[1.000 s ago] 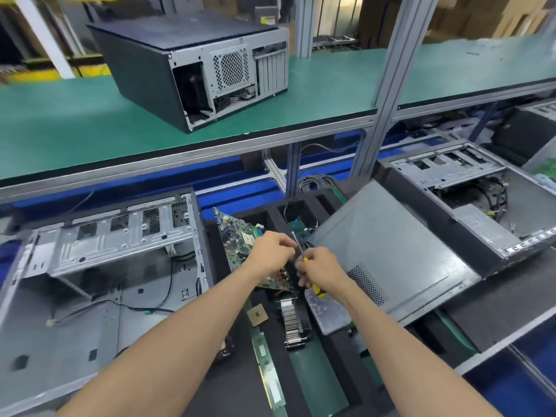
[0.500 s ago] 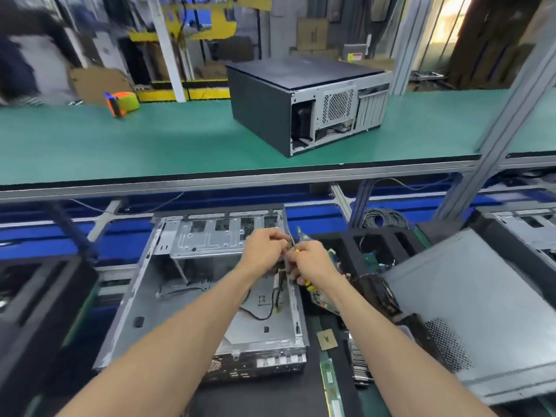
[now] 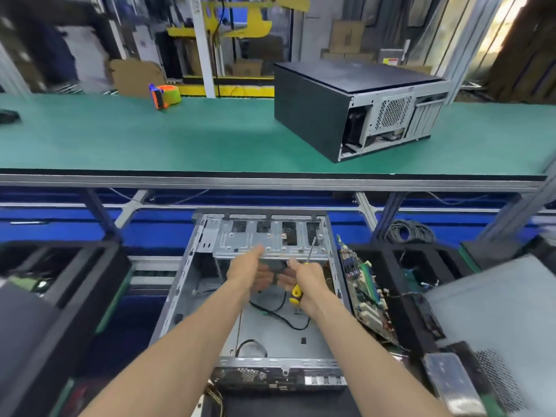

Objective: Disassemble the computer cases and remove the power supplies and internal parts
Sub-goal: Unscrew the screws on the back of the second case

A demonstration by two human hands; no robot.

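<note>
My left hand (image 3: 245, 270) is spread open, reaching into the open case (image 3: 264, 329). My right hand (image 3: 307, 282) grips a screwdriver (image 3: 302, 273). The drive cage (image 3: 264, 237) lies just ahead, running crosswise.

Green-topped bench (image 3: 150, 139) on aluminium frame beyond grip; cardboard boxes (image 3: 346, 36), yellow racking (image 3: 240, 16) behind; bright daylight far right.

Left hand (image 3: 245, 270) open; right hand (image 3: 308, 279) gripping.

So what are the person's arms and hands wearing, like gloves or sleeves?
Nothing that shows. Both forearms are bare right to the bottom edge of the picture, with no sleeves in view. The left hand and right hand have no gloves, and no watch, ring or wristband is visible.
</note>
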